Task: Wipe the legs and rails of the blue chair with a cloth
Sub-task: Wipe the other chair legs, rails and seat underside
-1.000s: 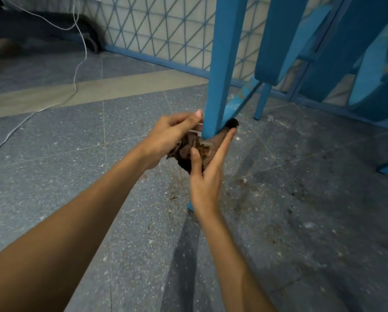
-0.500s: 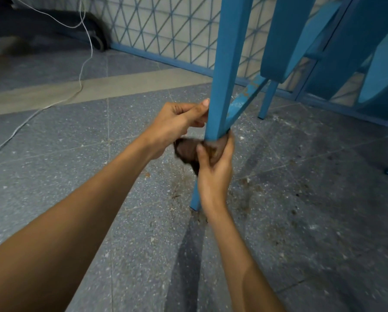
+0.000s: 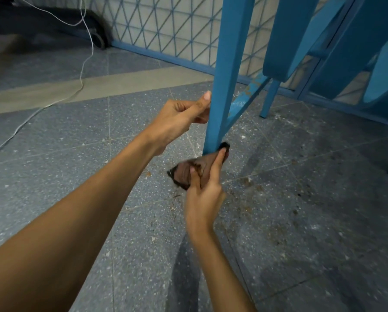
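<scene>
A white cable trails over the grey floor at far left. Next, the left hand grips the blue chair's near leg, thumb up along its left edge and fingers curled behind it. Lower down, the somewhat blurred right hand pinches a brown cloth between thumb and fingers, pressing it round that leg close to the floor, while to the right a chipped rail runs back toward a far leg.
</scene>
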A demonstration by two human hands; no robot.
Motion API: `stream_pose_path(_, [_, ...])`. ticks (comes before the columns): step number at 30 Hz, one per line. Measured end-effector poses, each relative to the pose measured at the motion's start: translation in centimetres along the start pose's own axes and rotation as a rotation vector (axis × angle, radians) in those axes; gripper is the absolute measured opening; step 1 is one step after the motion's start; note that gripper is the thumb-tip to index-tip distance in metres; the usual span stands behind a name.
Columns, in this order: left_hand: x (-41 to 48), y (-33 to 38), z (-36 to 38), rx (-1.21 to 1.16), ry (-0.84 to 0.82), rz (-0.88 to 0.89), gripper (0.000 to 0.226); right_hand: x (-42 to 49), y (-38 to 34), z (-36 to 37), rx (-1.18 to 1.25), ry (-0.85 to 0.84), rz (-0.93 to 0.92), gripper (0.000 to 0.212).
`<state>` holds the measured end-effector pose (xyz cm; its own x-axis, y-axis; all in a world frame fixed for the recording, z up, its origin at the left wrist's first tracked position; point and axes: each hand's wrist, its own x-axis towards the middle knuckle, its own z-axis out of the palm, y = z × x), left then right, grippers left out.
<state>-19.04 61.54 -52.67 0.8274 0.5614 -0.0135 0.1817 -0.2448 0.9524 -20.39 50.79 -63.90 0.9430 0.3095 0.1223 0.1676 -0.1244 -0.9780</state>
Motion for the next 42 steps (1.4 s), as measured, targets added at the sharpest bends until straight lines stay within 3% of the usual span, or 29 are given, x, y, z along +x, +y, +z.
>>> stream_pose_path(5, [-0.1,0.3,0.1,0.025,0.000,0.014,0.040,0.9,-2.1,-0.9,-0.032,0.042,-0.144,0.070])
stream_pose_path(12, [-0.4,0.4,0.1,0.015,-0.011,0.006,0.040,0.2,1.0,-2.0,-0.109,-0.091,0.039,0.067])
stream_pose_path(17, [-0.3,0.4,0.2,0.018,-0.001,0.022,0.040,1.7,-3.3,-2.1,-0.036,0.036,-0.149,0.067])
stream_pose_path(21, [-0.3,0.3,0.1,0.026,-0.013,0.036,0.040,0.5,-3.0,-1.2,0.033,0.018,-0.182,0.075])
stream_pose_path(24, [-0.6,0.3,0.0,0.011,-0.055,0.062,0.033,-0.7,0.1,0.0,-0.005,0.011,-0.071,0.078])
stream_pose_path(28, [-1.0,-0.1,-0.1,-0.022,-0.089,0.098,0.024,-1.6,4.5,0.3,-0.073,-0.135,0.226,0.074])
stream_pose_path(32, [-1.3,-0.4,-0.1,-0.009,-0.096,0.105,0.021,1.0,4.7,-0.8,-0.072,-0.208,0.293,0.059])
stream_pose_path(39, [-1.5,-0.4,0.0,0.038,-0.083,0.129,0.027,5.6,-1.5,-3.6,0.096,-0.121,-0.079,0.071])
stream_pose_path(42, [-1.6,-0.5,-0.1,0.045,-0.064,0.125,0.030,5.8,-1.0,-2.9,0.165,-0.088,-0.131,0.074])
